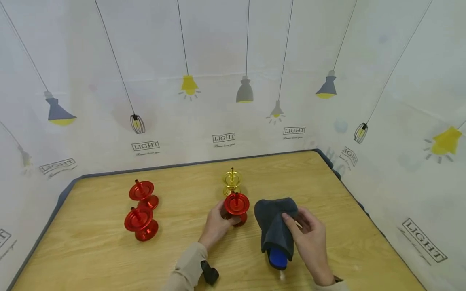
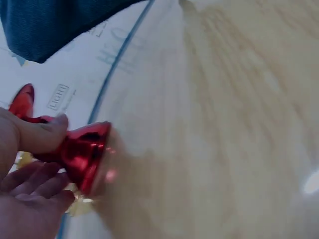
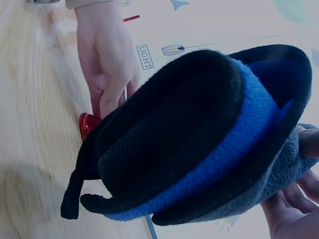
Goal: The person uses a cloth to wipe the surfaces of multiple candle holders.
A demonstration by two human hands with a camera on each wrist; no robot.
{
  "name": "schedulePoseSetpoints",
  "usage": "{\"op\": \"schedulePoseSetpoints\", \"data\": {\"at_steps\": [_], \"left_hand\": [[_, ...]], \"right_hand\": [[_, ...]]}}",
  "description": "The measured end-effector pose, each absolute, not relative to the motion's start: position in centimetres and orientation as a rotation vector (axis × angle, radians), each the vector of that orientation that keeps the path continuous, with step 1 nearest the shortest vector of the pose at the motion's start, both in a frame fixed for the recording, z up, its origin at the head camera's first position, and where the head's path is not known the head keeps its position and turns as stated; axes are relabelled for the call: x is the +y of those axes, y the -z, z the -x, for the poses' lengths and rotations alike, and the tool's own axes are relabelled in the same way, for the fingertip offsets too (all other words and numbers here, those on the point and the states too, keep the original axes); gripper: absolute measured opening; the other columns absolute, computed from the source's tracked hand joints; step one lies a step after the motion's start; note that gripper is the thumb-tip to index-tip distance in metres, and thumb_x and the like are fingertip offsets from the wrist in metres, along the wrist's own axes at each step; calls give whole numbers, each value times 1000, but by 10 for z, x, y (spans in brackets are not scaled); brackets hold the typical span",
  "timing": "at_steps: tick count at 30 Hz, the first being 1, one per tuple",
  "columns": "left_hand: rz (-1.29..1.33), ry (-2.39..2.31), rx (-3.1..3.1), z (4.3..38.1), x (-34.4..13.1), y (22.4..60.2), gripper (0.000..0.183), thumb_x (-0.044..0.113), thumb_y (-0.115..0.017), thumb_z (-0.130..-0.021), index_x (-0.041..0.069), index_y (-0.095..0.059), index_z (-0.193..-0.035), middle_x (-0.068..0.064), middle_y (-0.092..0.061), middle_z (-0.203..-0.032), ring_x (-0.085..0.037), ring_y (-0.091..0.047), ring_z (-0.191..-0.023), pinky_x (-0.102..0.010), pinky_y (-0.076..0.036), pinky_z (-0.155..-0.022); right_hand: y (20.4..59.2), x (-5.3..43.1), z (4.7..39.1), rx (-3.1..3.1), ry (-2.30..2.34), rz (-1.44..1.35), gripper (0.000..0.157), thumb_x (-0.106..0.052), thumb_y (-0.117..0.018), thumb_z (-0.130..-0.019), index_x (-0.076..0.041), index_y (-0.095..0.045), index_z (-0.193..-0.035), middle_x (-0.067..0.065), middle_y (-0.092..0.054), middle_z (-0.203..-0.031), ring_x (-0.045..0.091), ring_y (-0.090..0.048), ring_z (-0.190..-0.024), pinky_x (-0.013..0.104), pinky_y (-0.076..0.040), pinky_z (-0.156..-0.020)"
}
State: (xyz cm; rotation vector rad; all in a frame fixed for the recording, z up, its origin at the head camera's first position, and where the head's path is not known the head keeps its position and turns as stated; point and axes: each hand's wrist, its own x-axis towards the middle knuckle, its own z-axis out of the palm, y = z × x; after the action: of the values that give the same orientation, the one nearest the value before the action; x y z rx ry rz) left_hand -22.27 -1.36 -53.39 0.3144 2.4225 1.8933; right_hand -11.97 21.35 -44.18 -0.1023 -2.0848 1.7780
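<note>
My left hand [image 1: 215, 227] grips a red metal candle holder [image 1: 236, 204] by its stem, thumb and fingers around it. In the left wrist view its flared red base [image 2: 88, 155] faces the table, close over the wood. My right hand [image 1: 311, 242] pinches a folded dark grey cloth [image 1: 276, 222] between thumb and fingers, just to the right of the candle holder. The cloth's blue inner side [image 3: 249, 119] shows in the right wrist view. A gold candle holder [image 1: 232, 180] stands right behind the red one.
Two more red candle holders, a rear one [image 1: 142, 192] and a front one [image 1: 140, 220], stand on the left of the wooden table [image 1: 182, 194]. A white curtain printed with lamps [image 1: 207, 117] encloses the table's back and sides.
</note>
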Motion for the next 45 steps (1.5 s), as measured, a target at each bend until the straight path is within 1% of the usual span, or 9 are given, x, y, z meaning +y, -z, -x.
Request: {"op": "schedulePoseSetpoints", "data": {"at_steps": [5, 10, 18, 23, 29, 34, 37, 41, 45], "left_hand": [[-366, -1903, 2394, 213, -33, 511, 70, -15, -70, -84, -2, -43, -147, -23, -56, -143, -40, -49, -138, -49, -38, -115], [-368, -2019, 2793, 195, -75, 473, 66, -9, -79, -78, 1, -53, -139, -21, -58, -125, -35, -57, -120, -47, -47, -106], [558, -2197, 2978, 183, -139, 482, 133, 16, -97, -67, 11, -1, -159, -21, -4, -160, -37, -5, -149, -62, -17, -120], [803, -2352, 2536, 189, -164, 507, 126, 3, -88, -76, 11, 9, -155, -32, -13, -160, -46, -23, -149, -56, -26, -120], [916, -2143, 2563, 187, -180, 515, 93, 1, -79, -83, -5, -13, -149, -44, -37, -146, -52, -46, -135, -56, -39, -112], [586, -2142, 2644, 179, -167, 501, 70, 8, -82, -85, -7, -39, -138, -33, -60, -132, -16, -68, -108, -19, -53, -89], [166, -2185, 2673, 168, -148, 482, 59, 2, -82, -83, 0, -51, -132, -21, -68, -122, 1, -66, -97, -15, -54, -83], [-451, -2068, 2808, 151, -123, 459, 59, -1, -87, -76, 11, -61, -127, -5, -72, -114, -6, -69, -96, -22, -57, -84], [-887, -1919, 2932, 140, -107, 449, 68, -3, -91, -70, 13, -60, -129, -2, -74, -107, -14, -71, -90, -24, -59, -77]], "right_hand": [[442, 211, 119, -2091, -1775, 86, 22, -6, -74, -92, 1, -71, -112, -5, -72, -103, 7, -71, -97, 19, -57, -84], [440, 209, 121, -2074, -1785, 62, 21, -3, -74, -91, 3, -70, -111, -4, -73, -102, 8, -72, -96, 20, -58, -83], [437, 200, 120, -2054, -1830, 47, 24, -3, -76, -90, 4, -69, -112, -3, -73, -102, 8, -72, -95, 21, -59, -81], [437, 191, 119, -2034, -1874, -12, 23, 2, -76, -88, 5, -70, -110, 1, -74, -103, 11, -73, -96, 25, -60, -81], [439, 181, 117, -2018, -1899, -116, 24, 5, -75, -87, 7, -69, -110, -1, -75, -103, 11, -73, -97, 25, -60, -81], [442, 166, 118, -2018, -1918, -203, 23, 8, -75, -86, 7, -70, -109, 1, -74, -101, 13, -74, -95, 27, -61, -79], [440, 154, 121, -2053, -1939, -194, 22, 2, -76, -87, 3, -70, -109, 3, -73, -101, 14, -73, -94, 28, -61, -79], [432, 139, 126, -2074, -1997, -147, 23, -5, -76, -90, -1, -70, -111, 5, -72, -104, 15, -73, -97, 28, -61, -78], [424, 128, 129, -2041, -2055, -162, 26, -4, -75, -90, 0, -67, -115, 9, -71, -106, 17, -73, -99, 28, -61, -78]]}}
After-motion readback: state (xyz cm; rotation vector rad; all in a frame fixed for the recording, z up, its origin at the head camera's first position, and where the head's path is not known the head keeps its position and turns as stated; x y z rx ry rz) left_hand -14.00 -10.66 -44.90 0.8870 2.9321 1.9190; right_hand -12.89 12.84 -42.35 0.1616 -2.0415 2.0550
